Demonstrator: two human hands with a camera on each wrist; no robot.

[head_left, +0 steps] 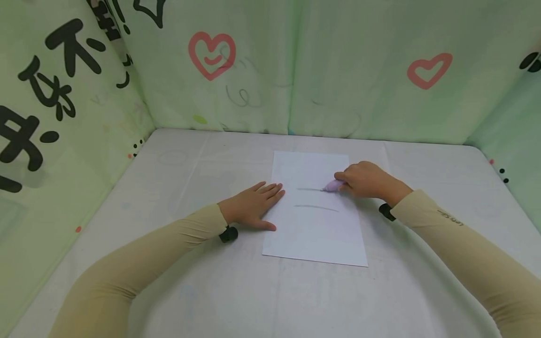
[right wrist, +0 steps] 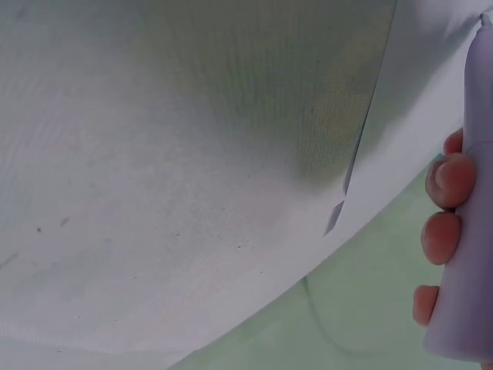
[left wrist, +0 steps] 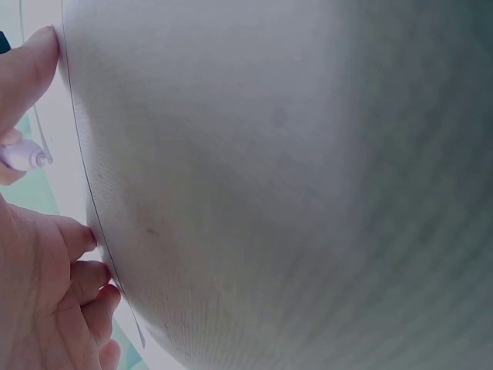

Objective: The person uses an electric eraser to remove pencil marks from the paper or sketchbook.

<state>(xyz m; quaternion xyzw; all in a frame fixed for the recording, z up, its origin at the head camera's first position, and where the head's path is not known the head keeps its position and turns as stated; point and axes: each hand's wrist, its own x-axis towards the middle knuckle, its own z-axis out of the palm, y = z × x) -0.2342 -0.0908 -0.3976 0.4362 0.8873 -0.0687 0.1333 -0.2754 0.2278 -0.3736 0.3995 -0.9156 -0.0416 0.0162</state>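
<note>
A white sheet of paper [head_left: 317, 239] lies on the table with two thin grey lines across its middle. My right hand [head_left: 365, 180] grips a thick lilac pen [head_left: 333, 186], its narrow tip at the right part of the upper line. In the right wrist view, fingers curl around the smooth lilac barrel of the pen [right wrist: 471, 254], which tapers to a small tip. My left hand [head_left: 253, 206] rests flat with fingers spread, fingertips over the paper's left edge. In the left wrist view, the thumb and fingers of the left hand [left wrist: 46, 285] line that edge.
A white cloth covers the table [head_left: 177, 281]. Green curtains [head_left: 329, 70] with red hearts and black lettering stand behind it and at both sides. Dark wrist cameras sit under the left cuff [head_left: 228, 234] and the right cuff [head_left: 386, 212].
</note>
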